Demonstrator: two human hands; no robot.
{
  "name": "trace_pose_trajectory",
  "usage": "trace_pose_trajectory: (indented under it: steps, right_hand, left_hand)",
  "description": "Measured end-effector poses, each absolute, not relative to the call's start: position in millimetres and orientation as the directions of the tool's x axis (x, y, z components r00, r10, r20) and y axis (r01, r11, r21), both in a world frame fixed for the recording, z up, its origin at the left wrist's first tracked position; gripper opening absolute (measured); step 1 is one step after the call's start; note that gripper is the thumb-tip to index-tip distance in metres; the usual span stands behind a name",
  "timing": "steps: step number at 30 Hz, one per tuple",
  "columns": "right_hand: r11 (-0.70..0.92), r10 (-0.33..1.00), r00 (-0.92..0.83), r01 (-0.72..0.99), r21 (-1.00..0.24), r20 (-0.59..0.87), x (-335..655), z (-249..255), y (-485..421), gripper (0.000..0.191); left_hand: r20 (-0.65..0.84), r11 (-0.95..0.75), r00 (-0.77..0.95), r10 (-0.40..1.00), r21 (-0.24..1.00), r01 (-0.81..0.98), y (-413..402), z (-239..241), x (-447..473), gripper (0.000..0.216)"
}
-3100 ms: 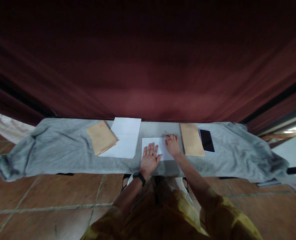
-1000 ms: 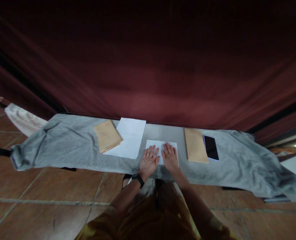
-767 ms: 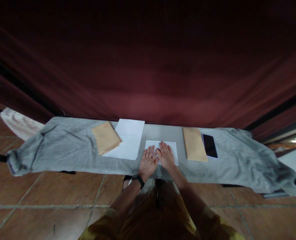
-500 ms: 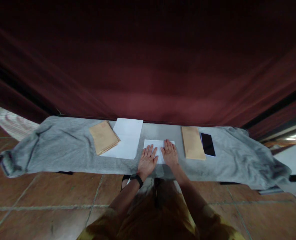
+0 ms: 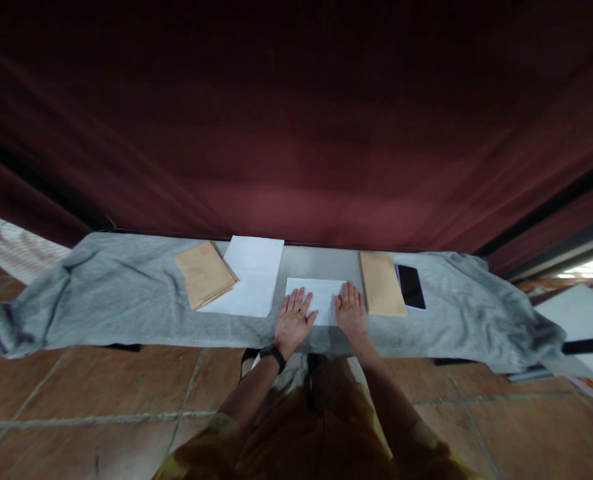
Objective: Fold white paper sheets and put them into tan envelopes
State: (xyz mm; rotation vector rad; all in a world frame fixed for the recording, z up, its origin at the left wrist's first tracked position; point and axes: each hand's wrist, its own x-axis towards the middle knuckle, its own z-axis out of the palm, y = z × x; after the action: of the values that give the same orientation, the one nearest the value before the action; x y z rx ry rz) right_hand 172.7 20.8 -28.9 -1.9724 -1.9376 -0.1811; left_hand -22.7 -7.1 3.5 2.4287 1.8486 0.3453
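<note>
A folded white sheet of paper [image 5: 323, 300] lies flat on the grey cloth in front of me. My left hand [image 5: 293, 321] rests palm down on its left part, fingers spread. On the paper's right edge lies my right hand [image 5: 351, 312], flat with fingers stretched out and close together, thumb apart. To the left, a stack of white sheets [image 5: 259, 273] is partly covered by several brown envelopes [image 5: 207, 275]. Just right of my right hand is a stack of brown envelopes [image 5: 382, 285].
A dark-screened phone [image 5: 412, 287] sits beside the right envelopes. The grey cloth [image 5: 126, 293] covers a long, narrow surface and hangs in folds at both ends. Behind it rises a dark red fabric wall [image 5: 296, 167]. Below is a tiled floor [image 5: 141, 387].
My right hand has slid right across the paper to its right edge. My left hand stays in about the same place on the paper. The view has shifted slightly.
</note>
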Motion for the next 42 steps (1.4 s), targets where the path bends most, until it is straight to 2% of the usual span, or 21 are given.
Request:
trace_pose_trajectory:
  steps: [3,7,9,21,26,30,32,36,42]
  right_hand:
    - [0.005,0.948,0.055,0.982,-0.188,0.315,160.7,-22.9,12.8,0.056]
    - [0.213,0.949,-0.151,0.953,-0.213,0.277,132.0,-19.9,-3.3,0.053]
    - [0.259,0.943,-0.199,0.941,-0.217,0.265,122.6,-19.7,-10.8,0.052]
    - [0.170,0.939,-0.099,0.966,-0.193,0.330,150.0,-23.2,-33.5,0.059]
    - [0.157,0.925,-0.074,0.968,-0.196,0.373,151.3,-28.4,-36.6,0.062]
    - [0.153,0.930,-0.074,0.968,-0.197,0.360,150.0,-26.8,-36.7,0.063]
    - [0.147,0.938,-0.073,0.969,-0.199,0.338,149.8,-25.1,-37.0,0.062]
    - [0.141,0.949,-0.078,0.972,-0.191,0.304,150.5,-24.1,-37.3,0.059]
    - [0.130,0.948,-0.072,0.977,-0.169,0.311,149.8,-27.8,-35.1,0.058]
  left_hand:
    - [0.133,-0.268,0.245,0.960,0.198,0.943,-6.4,2.6,-22.4,0.059]
    - [0.125,-0.272,0.251,0.960,0.199,0.942,-5.6,1.7,-22.9,0.058]
    - [0.115,-0.277,0.258,0.959,0.196,0.941,-5.5,1.5,-23.5,0.058]
    - [0.144,-0.255,0.232,0.962,0.171,0.952,-6.4,-3.6,-21.3,0.060]
    - [0.184,-0.128,0.094,0.978,0.181,0.975,-11.5,-4.3,-20.0,0.066]
    - [0.169,-0.022,-0.010,0.986,0.189,0.982,-11.9,0.5,-8.5,0.061]
    - [0.144,-0.083,0.054,0.988,0.203,0.976,-9.6,2.6,2.2,0.059]
    - [0.087,-0.305,0.292,0.952,0.242,0.921,-2.4,0.5,20.3,0.058]
    - [0.086,-0.354,0.343,0.935,0.211,0.911,20.6,-4.6,18.5,0.063]
